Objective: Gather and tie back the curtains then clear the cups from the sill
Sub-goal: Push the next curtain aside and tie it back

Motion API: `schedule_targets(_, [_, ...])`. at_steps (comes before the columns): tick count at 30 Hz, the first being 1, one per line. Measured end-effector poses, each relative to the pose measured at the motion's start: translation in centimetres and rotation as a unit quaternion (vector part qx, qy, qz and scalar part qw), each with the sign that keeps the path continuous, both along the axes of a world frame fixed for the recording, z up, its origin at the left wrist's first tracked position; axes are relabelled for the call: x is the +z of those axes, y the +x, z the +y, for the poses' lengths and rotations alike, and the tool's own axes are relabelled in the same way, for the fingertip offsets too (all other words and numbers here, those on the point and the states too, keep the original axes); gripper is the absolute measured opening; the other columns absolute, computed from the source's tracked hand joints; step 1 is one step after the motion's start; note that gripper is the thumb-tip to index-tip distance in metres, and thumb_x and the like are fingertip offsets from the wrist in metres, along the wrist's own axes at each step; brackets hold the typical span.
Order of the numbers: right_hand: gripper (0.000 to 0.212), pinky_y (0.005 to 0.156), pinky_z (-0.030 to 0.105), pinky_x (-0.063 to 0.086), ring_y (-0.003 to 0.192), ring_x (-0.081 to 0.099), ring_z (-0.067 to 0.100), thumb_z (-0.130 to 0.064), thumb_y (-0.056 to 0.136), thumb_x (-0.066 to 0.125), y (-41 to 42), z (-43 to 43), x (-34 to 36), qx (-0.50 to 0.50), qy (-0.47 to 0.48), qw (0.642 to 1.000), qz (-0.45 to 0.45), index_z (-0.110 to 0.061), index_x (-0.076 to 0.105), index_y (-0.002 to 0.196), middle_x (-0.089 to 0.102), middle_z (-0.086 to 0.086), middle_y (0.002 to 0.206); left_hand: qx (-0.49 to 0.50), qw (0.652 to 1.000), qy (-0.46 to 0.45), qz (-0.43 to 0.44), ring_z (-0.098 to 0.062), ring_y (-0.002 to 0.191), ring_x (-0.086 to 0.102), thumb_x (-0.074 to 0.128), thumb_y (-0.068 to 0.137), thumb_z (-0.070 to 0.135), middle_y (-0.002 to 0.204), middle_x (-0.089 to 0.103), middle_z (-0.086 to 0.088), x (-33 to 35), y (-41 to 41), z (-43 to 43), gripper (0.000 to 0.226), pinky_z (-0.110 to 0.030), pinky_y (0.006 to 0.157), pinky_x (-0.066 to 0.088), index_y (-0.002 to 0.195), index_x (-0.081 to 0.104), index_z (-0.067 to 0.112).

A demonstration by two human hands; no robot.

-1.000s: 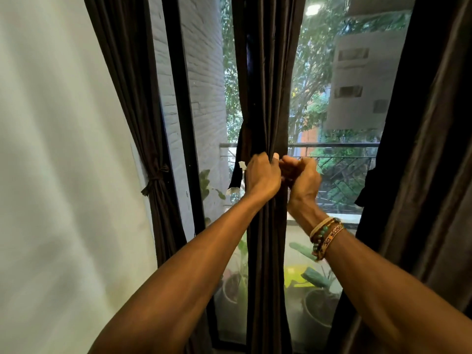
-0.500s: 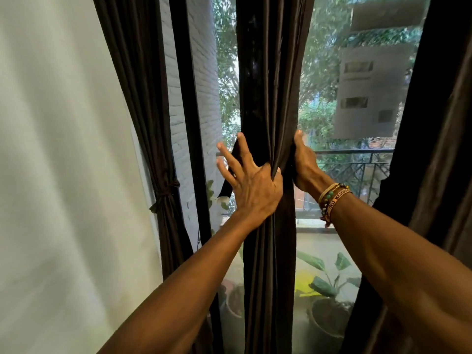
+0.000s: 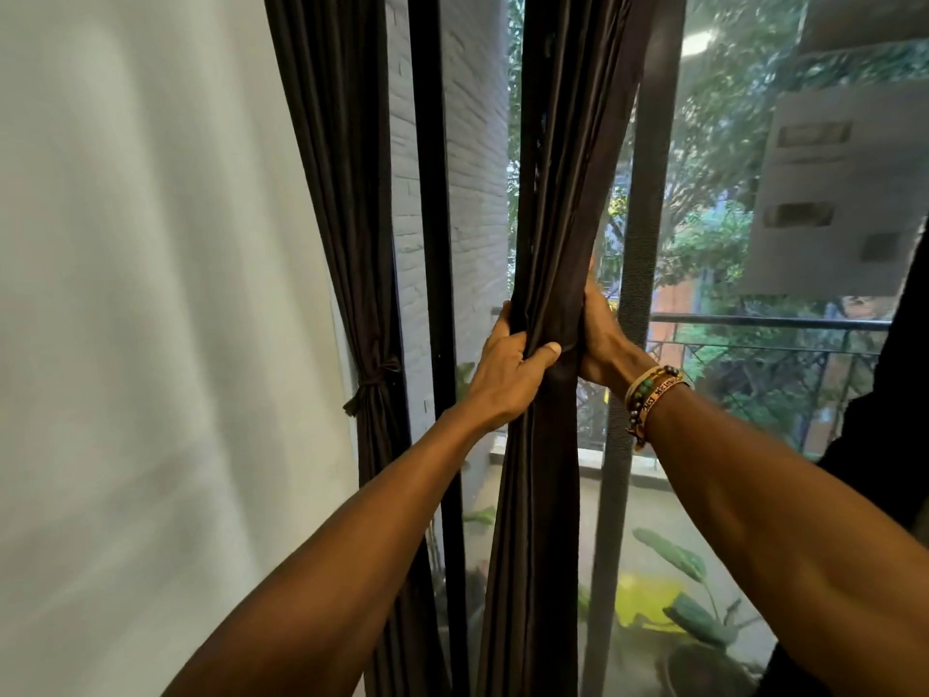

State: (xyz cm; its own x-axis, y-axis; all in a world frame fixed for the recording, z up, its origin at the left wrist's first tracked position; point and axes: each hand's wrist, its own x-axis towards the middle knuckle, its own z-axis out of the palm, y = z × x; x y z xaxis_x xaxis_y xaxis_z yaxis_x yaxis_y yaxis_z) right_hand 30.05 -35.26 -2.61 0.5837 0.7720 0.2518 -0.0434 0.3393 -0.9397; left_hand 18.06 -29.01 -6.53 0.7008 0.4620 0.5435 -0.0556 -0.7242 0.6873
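Observation:
A dark brown middle curtain [image 3: 558,203] hangs bunched into a narrow column in front of the window. My left hand [image 3: 507,374] grips the bundle from the left, thumb across its front. On the bundle's right side my right hand [image 3: 600,339] holds it, fingers hidden behind the cloth, with bead bracelets on the wrist. A second dark curtain [image 3: 347,203] at the left is tied back with a knotted band [image 3: 374,382]. No cups or sill show in this view.
A white wall [image 3: 151,319] fills the left. Black window frame posts [image 3: 432,244] stand between the curtains. Another dark curtain [image 3: 900,470] hangs at the right edge. Outside are a balcony railing [image 3: 754,321], potted plants and trees.
My left hand went from spread open on the curtain to gripping the bundle. Both hands now squeeze the cloth tighter, and the view has shifted closer and slightly left.

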Motion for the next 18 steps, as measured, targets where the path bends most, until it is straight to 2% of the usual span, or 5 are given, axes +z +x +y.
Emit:
schedule_targets(6, [0.065, 0.075, 0.034, 0.058, 0.099, 0.071, 0.026, -0.056, 0.103, 0.033, 0.6, -1.5, 0.0, 0.037, -0.010, 0.999, -0.006, -0.005, 0.064, 0.128, 0.073, 0.013, 0.113, 0.065, 0.997, 0.016, -0.026, -0.027, 0.136, 0.039, 0.053, 0.094, 0.039, 0.156, 0.027, -0.002, -0.7, 0.6, -1.2, 0.044, -0.046, 0.110, 0.040, 0.126, 0.065, 0.012])
schedule_targets(8, [0.061, 0.073, 0.033, 0.059, 0.100, 0.071, 0.025, -0.055, 0.102, 0.036, 0.8, -2.0, 0.1, 0.042, -0.017, 0.999, -0.008, -0.007, 0.064, 0.127, 0.073, 0.011, 0.113, 0.083, 0.995, 0.026, -0.038, -0.025, 0.126, 0.048, 0.055, 0.097, 0.032, 0.149, 0.035, -0.005, -0.7, 0.6, -1.8, 0.035, -0.042, 0.105, 0.045, 0.119, 0.067, 0.007])
schedule_targets(11, [0.060, 0.077, 0.031, 0.058, 0.105, 0.070, 0.019, -0.056, 0.102, 0.036, 1.0, -3.0, 0.3, 0.042, -0.022, 0.999, -0.012, -0.010, 0.062, 0.130, 0.072, 0.007, 0.119, 0.125, 0.990, 0.019, -0.056, -0.024, 0.100, 0.059, 0.054, 0.100, 0.024, 0.130, 0.049, -0.010, -0.5, 0.2, -2.7, 0.029, -0.042, 0.091, 0.052, 0.104, 0.066, -0.003])
schedule_targets(15, [0.061, 0.079, 0.029, 0.057, 0.106, 0.070, 0.016, -0.059, 0.100, 0.036, 1.1, -4.4, 0.2, 0.057, -0.016, 0.998, 0.026, -0.012, 0.061, 0.130, 0.072, 0.005, 0.119, 0.159, 0.983, 0.002, -0.090, -0.027, 0.091, 0.060, 0.053, 0.101, 0.022, 0.113, 0.057, -0.014, -0.5, -0.2, -3.0, 0.026, -0.036, 0.080, 0.050, 0.100, 0.063, -0.002])
schedule_targets(18, [0.061, 0.076, 0.030, 0.059, 0.104, 0.071, 0.020, -0.061, 0.098, 0.038, 0.8, -5.3, 0.4, 0.068, -0.022, 0.997, 0.044, -0.012, 0.068, 0.119, 0.073, 0.008, 0.116, 0.171, 0.982, 0.012, -0.076, -0.019, 0.080, 0.053, 0.053, 0.100, 0.023, 0.096, 0.053, -0.006, -0.1, -0.1, -2.7, 0.026, -0.028, 0.070, 0.040, 0.083, 0.057, 0.005])
